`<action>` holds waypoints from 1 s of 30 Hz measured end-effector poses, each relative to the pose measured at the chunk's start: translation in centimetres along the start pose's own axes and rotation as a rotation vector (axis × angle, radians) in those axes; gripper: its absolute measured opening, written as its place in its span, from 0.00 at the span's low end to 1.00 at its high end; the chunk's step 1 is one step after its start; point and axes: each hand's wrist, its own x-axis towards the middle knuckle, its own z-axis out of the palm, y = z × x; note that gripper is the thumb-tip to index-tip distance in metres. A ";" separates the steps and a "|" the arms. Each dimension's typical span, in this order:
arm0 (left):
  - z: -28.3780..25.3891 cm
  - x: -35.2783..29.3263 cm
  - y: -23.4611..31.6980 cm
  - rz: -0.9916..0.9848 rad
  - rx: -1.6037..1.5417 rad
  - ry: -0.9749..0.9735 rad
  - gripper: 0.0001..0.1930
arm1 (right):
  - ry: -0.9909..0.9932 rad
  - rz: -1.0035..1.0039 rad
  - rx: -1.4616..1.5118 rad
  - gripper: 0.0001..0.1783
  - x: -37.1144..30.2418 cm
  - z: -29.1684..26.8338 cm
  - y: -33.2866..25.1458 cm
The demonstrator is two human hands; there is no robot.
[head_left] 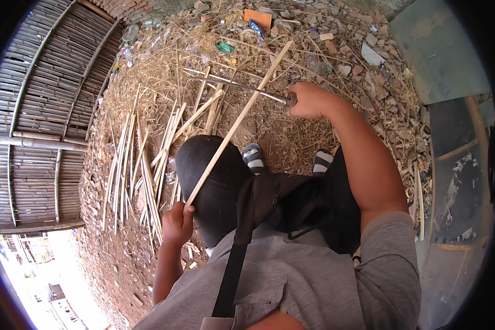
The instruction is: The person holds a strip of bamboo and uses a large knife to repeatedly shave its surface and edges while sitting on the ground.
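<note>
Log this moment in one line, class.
Left hand: holds long pale wooden strip; right hand: holds thin grey metal blade; crossing: blade overlaps strip, contact unclear; nearby: loose pale strips

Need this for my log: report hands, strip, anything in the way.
Left hand: grip on pale strip, near end. Right hand: grip on long-bladed tool, blade crossing strip in view. Possibly in the way: left knee beneath strip, contact unclear.

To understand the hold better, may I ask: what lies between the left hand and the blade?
In the head view, the stick runs from the left hand to the blade, crossing over the left knee; contact there is unclear.
</note>
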 end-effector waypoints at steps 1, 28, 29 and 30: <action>-0.1 0.1 0.1 0.000 0.001 0.005 0.20 | 0.014 0.040 0.016 0.21 -0.2 -0.2 -0.4; 0.3 -0.4 -0.2 0.027 0.139 0.049 0.18 | -0.209 -0.067 -0.194 0.28 -1.1 0.9 -3.9; 0.5 -0.3 -0.2 0.020 0.141 0.046 0.18 | -0.216 -0.071 -0.190 0.28 -0.6 0.9 -3.0; 0.9 -0.1 0.0 0.033 0.124 0.065 0.18 | -0.188 -0.034 -0.084 0.29 -0.1 0.6 -0.9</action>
